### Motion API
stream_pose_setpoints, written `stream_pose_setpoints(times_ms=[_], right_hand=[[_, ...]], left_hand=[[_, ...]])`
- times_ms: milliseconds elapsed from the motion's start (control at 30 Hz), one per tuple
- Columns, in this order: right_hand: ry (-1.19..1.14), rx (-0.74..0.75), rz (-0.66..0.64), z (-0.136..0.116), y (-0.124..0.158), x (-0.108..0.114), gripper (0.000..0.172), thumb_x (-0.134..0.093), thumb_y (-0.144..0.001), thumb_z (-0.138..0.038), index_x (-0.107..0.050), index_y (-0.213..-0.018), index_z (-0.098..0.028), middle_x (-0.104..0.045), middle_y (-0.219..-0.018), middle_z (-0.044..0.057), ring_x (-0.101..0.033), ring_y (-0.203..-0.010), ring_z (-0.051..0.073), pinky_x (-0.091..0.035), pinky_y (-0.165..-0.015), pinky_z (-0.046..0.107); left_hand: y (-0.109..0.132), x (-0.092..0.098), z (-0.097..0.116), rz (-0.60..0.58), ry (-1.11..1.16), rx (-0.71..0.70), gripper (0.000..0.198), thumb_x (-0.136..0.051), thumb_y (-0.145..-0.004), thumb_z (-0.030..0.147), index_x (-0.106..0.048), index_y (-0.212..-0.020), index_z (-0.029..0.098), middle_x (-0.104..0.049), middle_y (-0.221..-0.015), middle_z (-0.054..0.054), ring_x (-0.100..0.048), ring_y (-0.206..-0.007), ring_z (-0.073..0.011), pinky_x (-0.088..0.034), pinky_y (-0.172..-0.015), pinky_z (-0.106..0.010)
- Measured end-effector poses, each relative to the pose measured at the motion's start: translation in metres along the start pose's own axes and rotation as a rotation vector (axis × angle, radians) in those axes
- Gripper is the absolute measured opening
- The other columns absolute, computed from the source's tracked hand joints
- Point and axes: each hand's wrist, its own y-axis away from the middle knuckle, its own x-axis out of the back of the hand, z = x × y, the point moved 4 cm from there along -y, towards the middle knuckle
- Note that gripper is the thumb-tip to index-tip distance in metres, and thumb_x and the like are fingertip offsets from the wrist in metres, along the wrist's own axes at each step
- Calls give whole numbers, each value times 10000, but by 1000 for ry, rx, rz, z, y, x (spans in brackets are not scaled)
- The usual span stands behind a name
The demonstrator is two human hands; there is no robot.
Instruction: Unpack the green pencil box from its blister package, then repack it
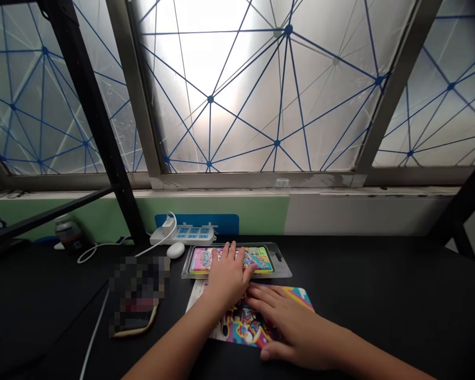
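Note:
My left hand (pixel 228 274) rests with fingers stretched out on a clear plastic blister pack (pixel 281 264). Inside that pack lies a brightly printed pink, yellow and blue packet (pixel 200 260), partly covered by my fingers. Nearer to me, a colourful printed card (pixel 243 330) with a white left part lies flat on the desk. My right hand (pixel 288 327) lies over the right half of the card, fingers extended and thumb apart. Both hands cover parts of the print.
A white power strip (pixel 192 235) with a plugged-in cable stands against the wall. A white oval case (pixel 176 250) sits before it. A phone-like item (pixel 138 295), blurred out, lies left on the black desk (pixel 383 306). A dark bottle (pixel 70 235) stands far left, beside black frame posts (pixel 98 121).

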Motion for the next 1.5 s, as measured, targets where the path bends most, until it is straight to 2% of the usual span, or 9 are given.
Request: stream_pose_setpoints(times_ms=[167, 367, 533, 600, 867, 1100, 1233, 1333, 1500], right_hand=[[25, 19, 113, 4, -9, -3, 791, -626, -842, -667, -501, -1466, -198, -392, -1578, 171, -320, -1456, 383, -259, -1183, 533], [40, 65, 268, 5, -19, -1, 555, -640, -895, -510, -566, -1361, -216, -600, -1359, 140, -493, -1313, 317, -372, -1101, 476], [65, 22, 326, 11, -20, -4, 623, -670, -865, -542, -541, -1353, -177, -571, -1383, 165, -488, -1298, 340, -376, -1093, 502], [88, -21, 369, 14, -20, -6, 572, -646, -888, -533, -555, -1317, -166, -565, -1370, 173, -501, -1266, 336, -403, -1068, 496], [275, -145, 535, 22, -17, -15, 284, -595, -944, -442, -597, -1046, -177, -612, -1049, 119, -577, -962, 270, -481, -867, 418], [317, -162, 546, 22, -15, -16, 295, -572, -940, -491, -543, -859, -209, -613, -869, 78, -563, -814, 248, -424, -735, 357], [258, -159, 525, 23, -8, -6, 272, -528, -958, -486, -543, -929, -216, -617, -729, 27, -554, -644, 205, -352, -598, 303], [220, -133, 489, 28, 3, 11, 285, -548, -934, -513, -571, -955, -230, -625, -699, 2, -544, -605, 181, -336, -596, 289], [131, -204, 473, 71, 22, 47, 465, -442, -951, -612, -657, -819, -221, -616, -637, -6, -531, -595, 157, -366, -603, 278]], left_hand=[[2, -1, -5, -13, 5, -16, 647, -200, -1031, 574, -460, -1482, 190, -397, -1576, -149, -320, -1472, -335, -265, -1146, -631], [-2, 0, -4, -32, -2, -7, 610, -237, -1030, 528, -478, -1470, 179, -415, -1563, -162, -343, -1455, -356, -274, -1133, -638], [-7, -1, -3, -18, -4, -7, 601, -235, -1030, 520, -490, -1456, 182, -425, -1557, -160, -343, -1455, -354, -272, -1128, -635], [-7, -3, -3, -9, -5, -1, 598, -234, -1030, 521, -491, -1455, 186, -432, -1553, -160, -346, -1453, -353, -273, -1126, -632], [-3, -6, -3, -10, 38, 21, 588, -261, -1029, 530, -484, -1450, 184, -411, -1566, -164, -325, -1463, -346, -207, -1159, -609], [5, 1, -9, -84, 57, 36, 600, -255, -1028, 532, -453, -1471, 179, -368, -1591, -153, -287, -1481, -346, -195, -1154, -627], [9, 6, -18, -115, 65, 17, 588, -290, -1017, 550, -481, -1452, 202, -382, -1587, -139, -314, -1471, -339, -244, -1141, -612], [8, 10, -24, -118, 80, 13, 551, -333, -1010, 544, -524, -1416, 223, -419, -1569, -126, -355, -1450, -329, -282, -1132, -578], [5, 13, -27, -82, 114, 29, 444, -374, -1011, 486, -651, -1268, 254, -543, -1476, -94, -445, -1385, -307, -338, -1107, -518]])
